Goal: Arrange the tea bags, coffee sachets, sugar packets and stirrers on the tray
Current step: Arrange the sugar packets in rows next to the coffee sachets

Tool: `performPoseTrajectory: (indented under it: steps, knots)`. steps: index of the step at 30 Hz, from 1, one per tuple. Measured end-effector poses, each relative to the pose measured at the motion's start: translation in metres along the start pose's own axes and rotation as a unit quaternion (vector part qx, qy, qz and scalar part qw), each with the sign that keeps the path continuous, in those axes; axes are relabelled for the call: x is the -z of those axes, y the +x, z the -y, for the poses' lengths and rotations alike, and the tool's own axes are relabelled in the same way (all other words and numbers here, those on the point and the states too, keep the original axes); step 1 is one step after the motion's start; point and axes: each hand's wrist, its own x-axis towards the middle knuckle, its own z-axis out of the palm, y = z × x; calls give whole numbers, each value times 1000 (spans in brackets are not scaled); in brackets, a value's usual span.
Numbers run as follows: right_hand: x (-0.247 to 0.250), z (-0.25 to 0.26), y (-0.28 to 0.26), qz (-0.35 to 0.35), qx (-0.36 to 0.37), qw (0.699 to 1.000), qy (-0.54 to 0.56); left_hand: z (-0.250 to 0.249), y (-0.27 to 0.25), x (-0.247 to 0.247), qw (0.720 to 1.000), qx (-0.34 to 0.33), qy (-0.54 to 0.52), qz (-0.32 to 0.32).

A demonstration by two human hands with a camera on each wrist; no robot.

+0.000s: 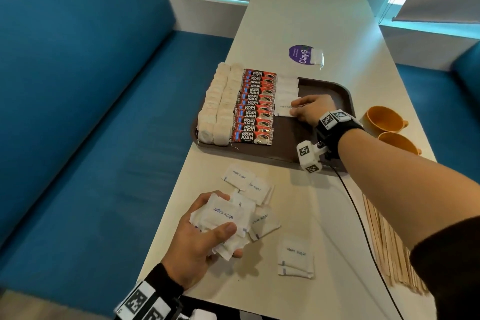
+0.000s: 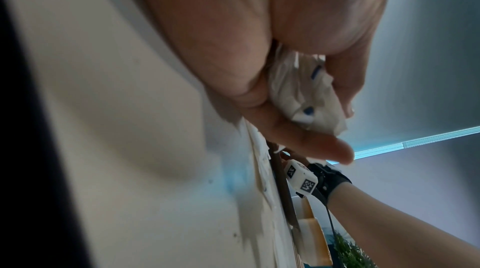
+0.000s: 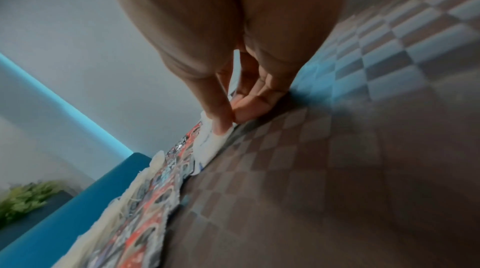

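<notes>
Your right arm reaches far across, forearm bare, wrist strapped with marker band. Your right hand (image 1: 310,109) palm down, thumb and fingertips (image 3: 221,126) pinching low. Your left hand (image 1: 197,239) near, palm up, thumb pressed on top, fingers (image 2: 311,145) curled beneath its load.

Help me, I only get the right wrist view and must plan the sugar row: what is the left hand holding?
Observer: The left hand grips a bundle of sugar packets.
Operator: Any sugar left loose?
Observer: Yes, several loose packets lie on the table, off the tray.
Operator: And the stirrers?
Observer: The stirrers lie on the table, partly under the right forearm.
</notes>
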Motion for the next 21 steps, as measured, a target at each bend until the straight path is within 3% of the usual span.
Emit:
performPoseTrajectory:
  steps: [5,9,21]
  knots:
    - [-2,3,11,-12,-10,997,-77,-1,0,0,1000,-3,-23,20]
    - [-2,5,12,-49,-38,997,-56,-2,0,-1,1000,-4,-22,18]
    - [6,17,2,-12,-54,998,8,1,2,2,1000,-6,-23,13]
